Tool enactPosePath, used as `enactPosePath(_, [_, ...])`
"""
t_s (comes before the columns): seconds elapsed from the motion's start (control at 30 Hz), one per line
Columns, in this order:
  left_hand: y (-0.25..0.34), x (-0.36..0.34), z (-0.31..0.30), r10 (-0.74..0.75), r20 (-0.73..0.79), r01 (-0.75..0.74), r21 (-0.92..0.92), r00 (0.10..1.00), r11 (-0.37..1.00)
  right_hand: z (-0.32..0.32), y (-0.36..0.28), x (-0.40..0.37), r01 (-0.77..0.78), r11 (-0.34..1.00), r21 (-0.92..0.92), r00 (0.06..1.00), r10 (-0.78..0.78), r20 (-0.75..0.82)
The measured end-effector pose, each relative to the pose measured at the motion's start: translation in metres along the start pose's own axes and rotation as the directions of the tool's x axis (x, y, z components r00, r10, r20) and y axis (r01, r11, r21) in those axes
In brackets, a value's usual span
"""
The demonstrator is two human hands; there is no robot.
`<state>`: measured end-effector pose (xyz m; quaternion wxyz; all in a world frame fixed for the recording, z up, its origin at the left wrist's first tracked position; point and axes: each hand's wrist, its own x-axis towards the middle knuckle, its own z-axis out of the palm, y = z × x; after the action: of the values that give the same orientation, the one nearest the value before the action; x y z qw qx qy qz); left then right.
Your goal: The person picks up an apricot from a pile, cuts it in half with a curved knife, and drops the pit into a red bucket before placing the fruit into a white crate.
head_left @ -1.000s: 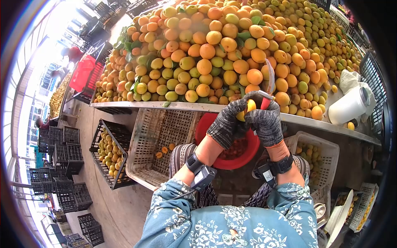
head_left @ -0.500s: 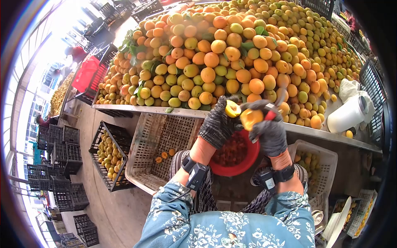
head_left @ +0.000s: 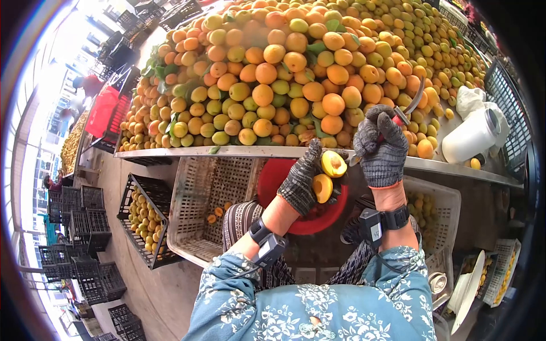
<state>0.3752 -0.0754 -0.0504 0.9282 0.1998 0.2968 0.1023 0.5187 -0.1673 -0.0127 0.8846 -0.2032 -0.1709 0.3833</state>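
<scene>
Left hand [head_left: 298, 183]: gloved, fingers holding two apricot halves [head_left: 334, 165], cut faces showing, over a red tub [head_left: 274, 181]. Right hand [head_left: 382, 149]: gloved, fingers wrapped round a red-handled curved knife [head_left: 401, 117], blade apart from the halves. Beyond: metal-edged counter [head_left: 239, 151], heaped with apricots [head_left: 266, 73]; white jug [head_left: 467, 138] toward the right. Below, left: pale basket [head_left: 196, 253], a few pieces inside.

Two yellow apricot halves [head_left: 333, 165], cut faces showing, close together; curved red-handled knife [head_left: 416, 101] tilted upward.

No legible text; wrist-device label [head_left: 376, 231] too small
</scene>
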Motion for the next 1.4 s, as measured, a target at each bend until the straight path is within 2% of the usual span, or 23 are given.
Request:
enactPosePath(0.07, [-0.005, -0.007, -0.002, -0.089, 0.163, 0.082, 0.047, 0.983, 0.996, 0.003, -0.001, -0.002, -0.006, 1.0, -0.015, 1.0, 0.005, -0.021])
enactPosePath(0.1, [-0.011, -0.015, 0.001, 0.052, 0.094, -0.07, 0.204, 0.994, 0.977, 0.003, -0.001, -0.002, 0.005, 0.999, -0.047, 1.0, -0.005, 0.001])
enactPosePath(0.13, [-0.014, -0.014, 0.001, 0.05, 0.093, -0.069, 0.204, 0.994, 0.977, 0.003, 0.0, -0.003, 0.017, 0.997, -0.078, 1.0, -0.015, 0.025])
enactPosePath(0.2, [-0.016, -0.013, 0.0, 0.076, 0.197, -0.119, 0.214, 0.977, 0.97, 0.006, 0.0, -0.004, 0.043, 0.995, -0.095, 0.999, -0.042, 0.011])
enactPosePath(0.33, [-0.012, -0.029, 0.015, 0.023, 0.25, -0.087, 0.248, 0.968, 0.965, 0.011, -0.005, -0.008, 0.077, 0.99, -0.117, 0.997, -0.074, 0.026])
enactPosePath(0.4, [-0.016, -0.039, 0.022, 0.215, 0.269, -0.319, 0.443, 0.939, 0.838, 0.013, -0.005, -0.01, 0.095, 0.986, -0.139, 0.995, -0.092, 0.027])
enactPosePath(0.43, [-0.018, -0.037, 0.019, 0.212, 0.268, -0.316, 0.444, 0.94, 0.838, 0.013, -0.005, -0.01, 0.101, 0.982, -0.161, 0.995, -0.098, 0.027])
enactPosePath(0.5, [-0.023, -0.027, 0.005, 0.288, 0.43, -0.481, 0.455, 0.856, 0.749, 0.014, -0.003, -0.012, 0.119, 0.974, -0.193, 0.993, -0.116, 0.024])
enactPosePath(0.6, [-0.02, -0.008, -0.007, 0.195, 0.383, -0.381, 0.505, 0.903, 0.774, 0.008, 0.0, -0.013, 0.157, 0.937, -0.311, 0.987, -0.14, 0.074])
enactPosePath(0.73, [-0.023, -0.001, -0.004, 0.175, 0.347, -0.327, 0.448, 0.922, 0.832, 0.013, 0.005, -0.016, 0.176, 0.909, -0.377, 0.984, -0.164, 0.063])
enactPosePath(0.8, [-0.025, 0.003, -0.005, 0.276, 0.41, -0.474, 0.532, 0.869, 0.702, 0.015, 0.011, -0.017, 0.187, 0.909, -0.373, 0.982, -0.186, 0.039])
enactPosePath(0.83, [-0.025, 0.004, -0.006, 0.275, 0.41, -0.473, 0.532, 0.87, 0.702, 0.014, 0.012, -0.017, 0.203, 0.883, -0.424, 0.977, -0.209, 0.031])
enactPosePath(0.9, [-0.023, 0.005, -0.007, 0.33, 0.543, -0.633, 0.611, 0.772, 0.475, 0.019, 0.017, -0.016, 0.215, 0.856, -0.471, 0.967, -0.255, -0.023])
enactPosePath(1.07, [-0.025, 0.015, -0.03, 0.329, 0.509, -0.606, 0.677, 0.795, 0.417, 0.009, 0.022, -0.01, 0.145, 0.926, -0.349, 0.977, -0.19, -0.097])
enactPosePath(1.1, [-0.024, 0.014, -0.029, 0.355, 0.507, -0.618, 0.677, 0.785, 0.401, 0.007, 0.024, -0.01, 0.108, 0.962, -0.25, 0.983, -0.142, -0.121])
enactPosePath(1.13, [-0.026, 0.013, -0.028, 0.355, 0.506, -0.617, 0.677, 0.786, 0.401, 0.005, 0.025, -0.009, 0.071, 0.986, -0.148, 0.986, -0.091, -0.139])
enactPosePath(1.17, [-0.029, 0.009, -0.02, 0.391, 0.405, -0.562, 0.627, 0.827, 0.539, 0.003, 0.024, -0.007, 0.014, 0.998, -0.069, 0.988, -0.025, -0.152])
enactPosePath(1.2, [-0.029, 0.004, -0.013, 0.406, 0.297, -0.503, 0.553, 0.864, 0.664, 0.0, 0.024, -0.006, 0.015, 0.998, -0.068, 0.988, -0.025, -0.154])
enactPosePath(1.23, [-0.025, -0.002, -0.006, 0.405, 0.296, -0.501, 0.554, 0.865, 0.665, -0.005, 0.025, -0.005, -0.019, 1.0, -0.001, 0.987, 0.019, -0.157])
enactPosePath(1.27, [-0.019, -0.008, 0.0, 0.293, 0.165, -0.333, 0.575, 0.942, 0.747, -0.007, 0.026, -0.003, -0.053, 0.996, 0.065, 0.986, 0.063, -0.155])
enactPosePath(1.3, [-0.016, -0.01, 0.003, 0.167, 0.032, -0.155, 0.569, 0.985, 0.808, -0.008, 0.027, -0.003, -0.039, 0.999, 0.037, 0.989, 0.044, -0.142])
enactPosePath(1.33, [-0.016, -0.008, 0.003, 0.166, 0.032, -0.155, 0.567, 0.986, 0.809, -0.008, 0.026, -0.002, -0.04, 0.999, 0.035, 0.989, 0.045, -0.142])
enactPosePath(1.4, [-0.015, -0.009, 0.013, 0.0, 0.168, -0.039, 0.231, 0.986, 0.972, -0.011, 0.025, 0.0, -0.068, 0.996, 0.059, 0.996, 0.071, -0.048])
